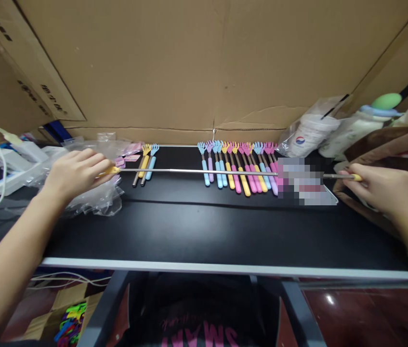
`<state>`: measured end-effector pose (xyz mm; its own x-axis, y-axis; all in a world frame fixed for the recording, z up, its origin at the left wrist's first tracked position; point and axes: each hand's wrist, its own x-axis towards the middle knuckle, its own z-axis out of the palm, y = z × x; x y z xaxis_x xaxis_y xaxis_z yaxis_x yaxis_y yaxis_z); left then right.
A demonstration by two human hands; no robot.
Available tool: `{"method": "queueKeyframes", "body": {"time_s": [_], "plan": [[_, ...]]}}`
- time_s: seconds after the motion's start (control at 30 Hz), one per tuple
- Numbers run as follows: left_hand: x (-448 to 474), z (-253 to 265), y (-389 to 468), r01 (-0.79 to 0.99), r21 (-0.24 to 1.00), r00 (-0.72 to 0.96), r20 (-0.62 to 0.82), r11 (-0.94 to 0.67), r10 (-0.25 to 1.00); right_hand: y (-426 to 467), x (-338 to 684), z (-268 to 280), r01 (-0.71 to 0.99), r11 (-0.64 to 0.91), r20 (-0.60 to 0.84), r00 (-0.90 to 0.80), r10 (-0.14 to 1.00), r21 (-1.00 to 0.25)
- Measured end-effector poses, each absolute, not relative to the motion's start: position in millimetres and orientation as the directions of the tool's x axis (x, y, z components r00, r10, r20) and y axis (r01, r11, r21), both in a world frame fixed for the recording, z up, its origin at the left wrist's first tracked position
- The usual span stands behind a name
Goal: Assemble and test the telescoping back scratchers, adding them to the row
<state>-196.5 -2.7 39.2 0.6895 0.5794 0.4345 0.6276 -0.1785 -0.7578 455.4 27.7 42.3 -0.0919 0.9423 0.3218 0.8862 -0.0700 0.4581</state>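
A telescopic back scratcher is stretched out long across the desk, its thin metal rod nearly level. My left hand is closed round the yellow part at one end. At the opposite end, my right hand grips another yellow part, mostly hidden by the fingers. Beyond the rod lies a row of back scratchers in blue, purple, yellow and pink, claws toward the cardboard. Further left are a yellow back scratcher and a blue back scratcher, each beside a bare metal rod end.
Crumpled clear plastic bags lie by my left hand, near a white power strip with cables. A Pepsi cup, a bottle and a brown-trimmed bag stand at right. Cardboard walls the back. An open box sits below.
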Motion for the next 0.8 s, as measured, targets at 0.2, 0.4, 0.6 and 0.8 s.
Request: {"method": "queueKeyframes", "body": {"time_s": [0.2,0.4,0.6,0.8], "plan": [[-175,40,-6,0.556,-0.805,0.746,0.373,-0.206,0.551,23,446,40,0.902,-0.003,0.345,-0.162,0.925,0.431],[-138,37,-2,0.557,-0.741,0.784,0.322,-0.374,0.53,17,405,42,0.887,0.125,0.282,-0.271,0.92,0.445],[-127,36,4,0.669,-0.601,0.727,0.403,-0.437,0.557,16,394,41,0.888,0.119,0.294,-0.27,0.917,0.443],[-106,33,7,0.682,-0.551,0.726,0.426,-0.482,0.54,12,363,40,0.86,0.287,0.218,-0.404,0.888,0.423]]}}
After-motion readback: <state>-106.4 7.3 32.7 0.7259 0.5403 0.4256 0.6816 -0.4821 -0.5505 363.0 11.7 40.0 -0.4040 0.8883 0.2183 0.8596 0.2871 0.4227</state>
